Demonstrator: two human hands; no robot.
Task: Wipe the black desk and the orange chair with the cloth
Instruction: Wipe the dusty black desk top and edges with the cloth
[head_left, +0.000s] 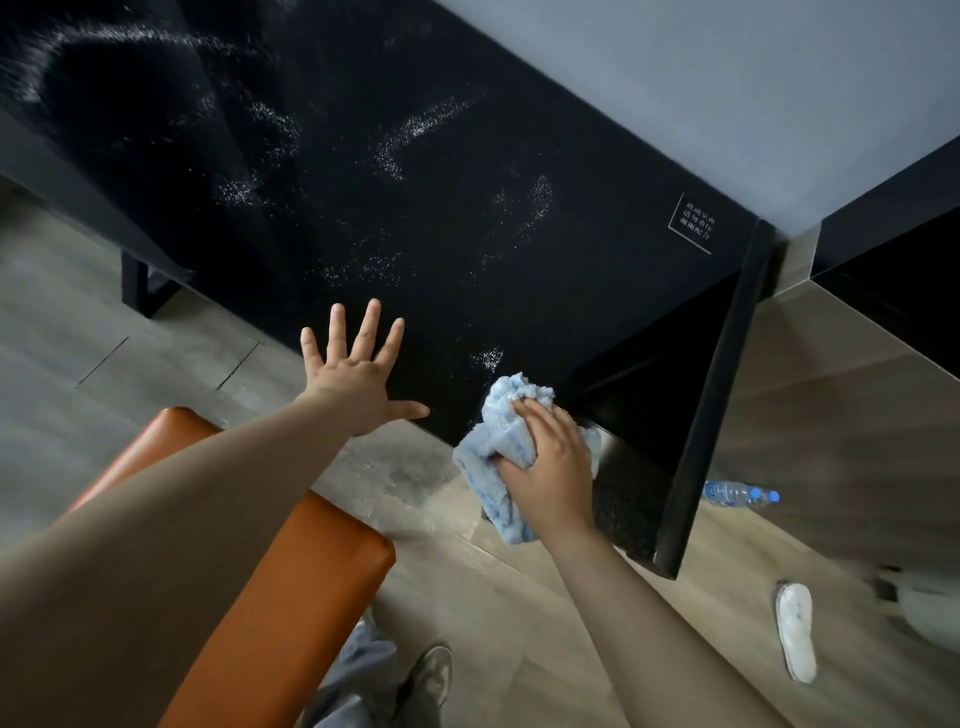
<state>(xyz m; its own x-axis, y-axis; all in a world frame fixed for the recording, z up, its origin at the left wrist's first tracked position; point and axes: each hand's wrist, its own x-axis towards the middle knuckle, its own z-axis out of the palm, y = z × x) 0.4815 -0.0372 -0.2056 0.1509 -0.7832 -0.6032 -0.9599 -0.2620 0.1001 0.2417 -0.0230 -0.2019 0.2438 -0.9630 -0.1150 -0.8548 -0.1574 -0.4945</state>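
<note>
The bench (415, 208) is seen from above as a flat, glossy black slab with straight edges and a sharp near corner. Pale, grainy streaks (415, 127) are scattered across its top in loose curves. A thin white square label (693, 223) with small print is set near the bench's right edge.

A light blue cloth (498, 452), fluffy and crumpled into a bunch, is held at the near corner of the bench, partly on the top and partly hanging past the edge. It is gripped by the right hand (550, 467), whose fingers (535, 415) are curled over the bunch with the thumb tucked into its folds.

The left hand (358, 379) is held flat over the near edge, its fingers (368, 327) straight and spread wide, with nothing in it. Whether the palm touches the top cannot be told.

The chair (291, 561), padded in smooth orange leather-like material with rounded corners, stands below the left forearm, just off the bench edge.

On the grey wood-grain floor (493, 597), a clear plastic bottle (737, 492) with a blue cap lies on its side right of the bench; its contents cannot be made out. A white slipper (795, 629) lies further right, well apart from the bench. Bare floor shows between chair and bench corner. A grey shoe (428, 675) is seen at the bottom.
</note>
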